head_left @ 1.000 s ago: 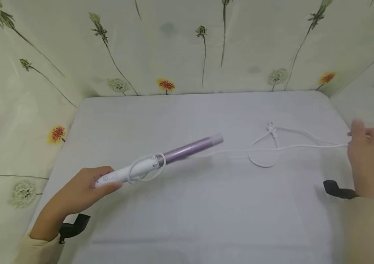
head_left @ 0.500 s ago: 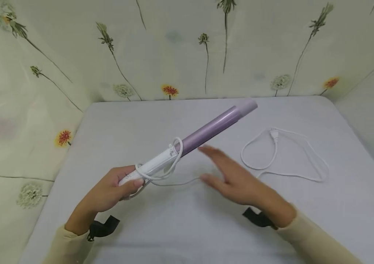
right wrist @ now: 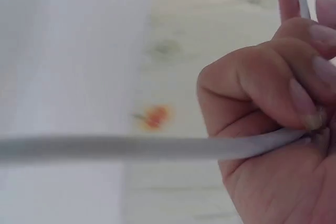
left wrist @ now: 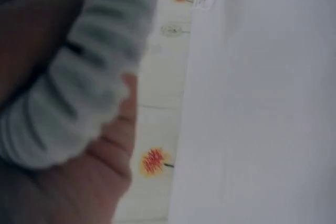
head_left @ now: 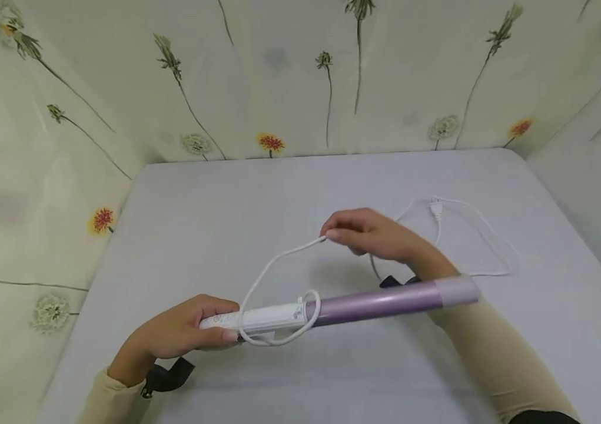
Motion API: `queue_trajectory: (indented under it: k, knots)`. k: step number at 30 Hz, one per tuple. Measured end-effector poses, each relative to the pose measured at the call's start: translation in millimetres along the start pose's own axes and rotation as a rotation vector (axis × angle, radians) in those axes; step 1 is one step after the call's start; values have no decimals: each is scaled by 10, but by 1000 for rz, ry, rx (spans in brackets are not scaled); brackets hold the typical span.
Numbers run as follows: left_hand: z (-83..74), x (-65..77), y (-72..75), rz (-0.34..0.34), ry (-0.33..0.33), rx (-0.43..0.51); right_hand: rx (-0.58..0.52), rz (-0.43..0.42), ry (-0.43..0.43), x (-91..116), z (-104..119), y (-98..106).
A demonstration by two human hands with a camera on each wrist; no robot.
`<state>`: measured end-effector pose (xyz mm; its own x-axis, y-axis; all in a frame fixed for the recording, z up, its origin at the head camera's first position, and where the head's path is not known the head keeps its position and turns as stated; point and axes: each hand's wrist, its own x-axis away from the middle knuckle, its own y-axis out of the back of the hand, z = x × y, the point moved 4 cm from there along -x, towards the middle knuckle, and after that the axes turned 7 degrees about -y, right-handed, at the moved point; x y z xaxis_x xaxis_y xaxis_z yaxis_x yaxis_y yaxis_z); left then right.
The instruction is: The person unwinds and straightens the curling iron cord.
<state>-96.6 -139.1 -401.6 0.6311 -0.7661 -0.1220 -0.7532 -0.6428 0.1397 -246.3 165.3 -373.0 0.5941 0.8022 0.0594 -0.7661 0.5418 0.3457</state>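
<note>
My left hand (head_left: 183,333) grips the white handle end of a curling iron (head_left: 379,305) with a purple barrel, held level above the table and pointing right. A loop of white cord (head_left: 279,255) goes around the handle and the base of the barrel. Beyond the iron, my right hand (head_left: 377,234) pinches the cord, which arcs up from the handle. In the right wrist view, the cord (right wrist: 115,148) runs into the curled fingers (right wrist: 252,77). A blurred, ribbed pale cord sleeve (left wrist: 94,66) fills the left wrist view in front of the palm (left wrist: 89,182).
The cord's far part lies in wide loops at the right of the white-covered table (head_left: 300,388), with its plug (head_left: 436,210) among them. Flower-patterned sheeting (head_left: 300,88) hangs behind the table and along its sides. The barrel's pale tip crosses in front of the right sleeve (head_left: 491,353).
My right hand came in from the far right, passed near the iron, and now holds cord beyond it. The iron tilted up, then swung down level and rightward. The cord loops shifted.
</note>
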Motion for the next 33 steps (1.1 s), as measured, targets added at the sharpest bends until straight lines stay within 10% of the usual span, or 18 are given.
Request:
queue_trajectory:
  k: [8,15,22,27,33]
  knots:
    - [220,127,377,-104,226,-275,100,-260,260,1037,694,583]
    - [261,156,692,-348,126,-29,432,-148,-67,1754,378,179]
    - [160,105,592,-231,-45,131,690,-317,-493,1517,-383,401]
    - [155,210,377,-116,64,26,458,-771,-513,1337,-405,978]
    - [160,483,294,-99,253,-180,-261,-1166,66,1341,153,1301]
